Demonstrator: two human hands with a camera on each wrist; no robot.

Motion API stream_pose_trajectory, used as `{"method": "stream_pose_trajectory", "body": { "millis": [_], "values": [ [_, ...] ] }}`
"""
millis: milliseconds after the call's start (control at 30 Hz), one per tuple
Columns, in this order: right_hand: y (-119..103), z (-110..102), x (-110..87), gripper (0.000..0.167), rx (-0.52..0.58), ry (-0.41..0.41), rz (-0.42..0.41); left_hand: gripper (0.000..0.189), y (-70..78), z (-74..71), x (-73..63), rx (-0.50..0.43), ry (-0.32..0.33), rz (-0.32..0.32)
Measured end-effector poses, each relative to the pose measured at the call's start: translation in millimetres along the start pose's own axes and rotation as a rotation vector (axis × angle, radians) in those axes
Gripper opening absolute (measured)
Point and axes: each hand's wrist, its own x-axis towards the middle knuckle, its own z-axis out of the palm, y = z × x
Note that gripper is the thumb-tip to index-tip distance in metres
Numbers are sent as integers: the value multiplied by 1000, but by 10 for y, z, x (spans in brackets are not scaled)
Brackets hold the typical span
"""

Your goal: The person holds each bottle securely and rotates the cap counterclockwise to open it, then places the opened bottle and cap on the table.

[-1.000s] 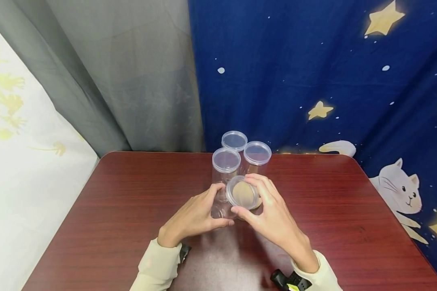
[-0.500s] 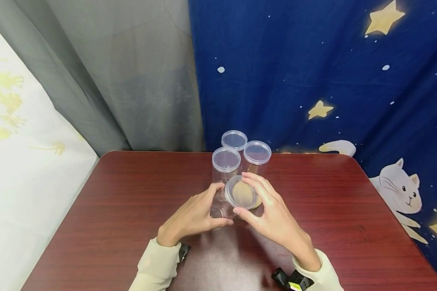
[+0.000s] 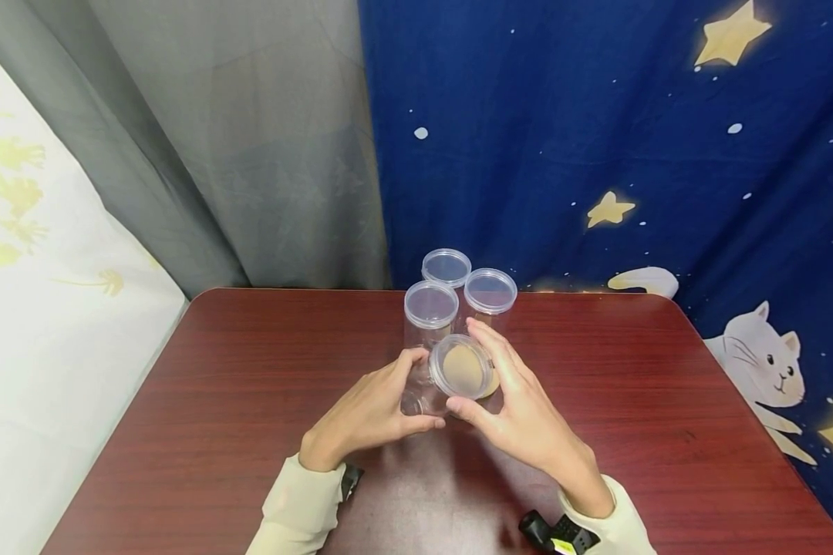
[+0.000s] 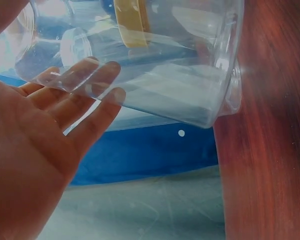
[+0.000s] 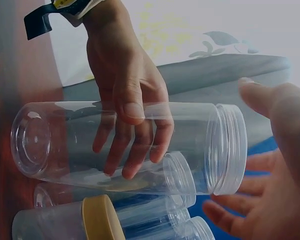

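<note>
My left hand [image 3: 368,412] grips a tall clear plastic jar [image 5: 190,140] round its middle, thumb on one side and fingers on the other. The jar tilts a little to the right, and a clear ribbed screw lid [image 5: 230,150] caps it. Around that lid my right hand [image 3: 527,408] is spread, its thumb standing off the rim and its fingertips beside the far edge. A shorter jar with a tan lid [image 5: 102,217] stands close by, and its tan top shows through the clear lid in the head view.
Right behind the held jar stand three more clear lidded jars: a left one [image 3: 431,305], a right one [image 3: 490,291] and a rear one [image 3: 447,268]. They stand on a dark red wooden table [image 3: 250,370], near its far edge, before grey and blue curtains.
My right hand's fingers have loosened from the lid and straightened, the fingertips moving slightly up and away from its rim. The left hand and the jar have stayed in place.
</note>
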Motion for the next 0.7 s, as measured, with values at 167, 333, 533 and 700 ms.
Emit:
{"method": "stream_pose_trajectory", "body": {
  "millis": [167, 333, 533, 700],
  "values": [
    [17, 7, -4, 85, -85, 108, -9, 85, 19, 5, 2, 4, -7, -2],
    [-5, 13, -20, 82, -141, 125, 34, 85, 30, 14, 7, 27, 1, 6],
    [-54, 37, -21, 85, -159, 87, 105, 84, 27, 27, 15, 15, -2, 20],
    [-60, 36, -23, 84, -168, 76, 123, 83, 35, 34, 15, 13, -6, 32]
  ]
}}
